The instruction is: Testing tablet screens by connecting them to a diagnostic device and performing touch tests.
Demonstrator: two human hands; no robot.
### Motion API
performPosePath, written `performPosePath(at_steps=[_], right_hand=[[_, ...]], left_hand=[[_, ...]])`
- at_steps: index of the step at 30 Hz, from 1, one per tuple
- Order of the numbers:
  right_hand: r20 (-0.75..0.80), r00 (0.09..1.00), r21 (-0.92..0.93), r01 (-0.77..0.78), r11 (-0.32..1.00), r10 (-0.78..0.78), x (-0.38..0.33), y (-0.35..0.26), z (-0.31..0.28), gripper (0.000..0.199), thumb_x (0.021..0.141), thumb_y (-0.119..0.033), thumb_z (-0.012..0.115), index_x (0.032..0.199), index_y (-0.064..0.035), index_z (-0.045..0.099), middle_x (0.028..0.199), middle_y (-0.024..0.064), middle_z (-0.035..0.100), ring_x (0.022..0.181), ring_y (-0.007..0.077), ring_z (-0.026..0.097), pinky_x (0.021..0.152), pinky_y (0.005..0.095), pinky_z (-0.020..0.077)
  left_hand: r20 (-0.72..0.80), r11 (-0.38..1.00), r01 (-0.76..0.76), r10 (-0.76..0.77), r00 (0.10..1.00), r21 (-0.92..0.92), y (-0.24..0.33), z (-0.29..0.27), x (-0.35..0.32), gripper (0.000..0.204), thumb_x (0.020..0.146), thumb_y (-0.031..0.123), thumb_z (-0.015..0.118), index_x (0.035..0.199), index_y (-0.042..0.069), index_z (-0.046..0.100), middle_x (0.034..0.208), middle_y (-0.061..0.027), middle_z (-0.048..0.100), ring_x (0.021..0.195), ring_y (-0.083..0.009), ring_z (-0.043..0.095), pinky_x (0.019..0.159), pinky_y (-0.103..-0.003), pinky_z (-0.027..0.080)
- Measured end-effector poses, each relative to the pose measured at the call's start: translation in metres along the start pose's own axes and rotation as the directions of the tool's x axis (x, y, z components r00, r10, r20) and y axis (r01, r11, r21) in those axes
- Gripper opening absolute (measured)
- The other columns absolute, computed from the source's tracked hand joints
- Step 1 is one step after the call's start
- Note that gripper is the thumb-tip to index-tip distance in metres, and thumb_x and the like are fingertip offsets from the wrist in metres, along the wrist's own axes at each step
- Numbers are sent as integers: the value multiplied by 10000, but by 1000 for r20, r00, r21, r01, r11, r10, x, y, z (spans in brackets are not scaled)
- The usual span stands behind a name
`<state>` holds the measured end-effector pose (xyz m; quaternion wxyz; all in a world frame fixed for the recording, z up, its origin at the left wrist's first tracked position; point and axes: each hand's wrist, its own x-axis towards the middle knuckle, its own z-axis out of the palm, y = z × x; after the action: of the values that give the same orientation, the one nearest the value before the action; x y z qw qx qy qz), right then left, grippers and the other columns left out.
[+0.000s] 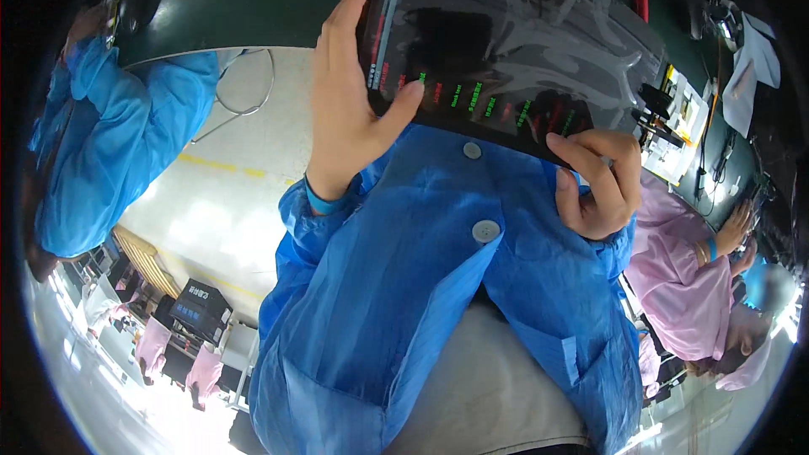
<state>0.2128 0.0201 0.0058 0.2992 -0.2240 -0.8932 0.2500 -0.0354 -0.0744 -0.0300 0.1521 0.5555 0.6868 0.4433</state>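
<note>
A: Far left, a co-worker in a blue smock [101,143] stands by the dark green desk [244,8]. A wire stool frame [249,93] shows over the pale floor [227,202], with a black crate [200,310] lower down.

B: And the person's own hands?

A: The left hand [350,109] lies flat along the left edge of a dark glossy panel [514,42], fingers straight up the back, thumb pressed across the front. Wide open in shape, but it clamps that edge. The panel sits just above the person's chest, over the blue coat [438,286], tilted toward the camera.

B: Shiny film on it?

A: Looks so; reflections ripple across it, and coloured marks run along the lower edge.

B: The right hand?

A: The right hand [598,190] curls tight at the lower right corner, fingertips pinching the edge.

B: Advice?

A: My judgement: keep grip on the edges only, thumbs off the face, both sides level so it doesn't flex.

B: Further right?

A: A co-worker in pink [683,286] works at the desk among papers [754,67].
</note>
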Motion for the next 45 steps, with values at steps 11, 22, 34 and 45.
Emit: performPosePath(at_steps=[11, 22, 34, 45], right_hand=[[-191, 978, -51, -92, 994, 80, 5, 0, -22, 209, 672, -28, 619, 869, -24, 690, 776, 106, 584, 663, 221, 540, 589, 313, 439], [-296, 951, -119, -130, 984, 90, 20, 0, -26, 286, 606, 34, 610, 875, -25, 687, 815, 113, 573, 675, 225, 553, 582, 308, 450], [-246, 930, -463, -360, 810, 273, 26, 1, -47, 174, 633, -8, 704, 770, -92, 638, 904, 36, 633, 896, 227, 595, 913, 405, 412], [-346, 931, -55, -144, 988, 117, -15, 22, 8, 275, 594, -31, 738, 849, -105, 663, 818, 32, 581, 792, 214, 567, 697, 333, 453]], left_hand=[[-110, 983, 57, -38, 993, 175, -8, 0, 82, 304, 843, 125, 548, 1131, 29, 572, 1064, -158, 609, 977, -320, 586, 841, -372, 454], [-41, 897, -32, 56, 998, 441, 18, 4, 110, 55, 830, 100, 584, 867, 78, 619, 946, -74, 662, 870, -294, 624, 761, -378, 484], [267, 862, -231, 378, 887, -452, 32, -42, 93, 88, 792, -1, 616, 820, 69, 661, 956, -112, 678, 867, -254, 639, 753, -341, 493], [126, 889, 443, -430, 894, -113, -2, 7, 69, 647, 949, 512, 199, 1393, 73, 369, 1414, -173, 373, 1318, -302, 347, 1092, -398, 252]])
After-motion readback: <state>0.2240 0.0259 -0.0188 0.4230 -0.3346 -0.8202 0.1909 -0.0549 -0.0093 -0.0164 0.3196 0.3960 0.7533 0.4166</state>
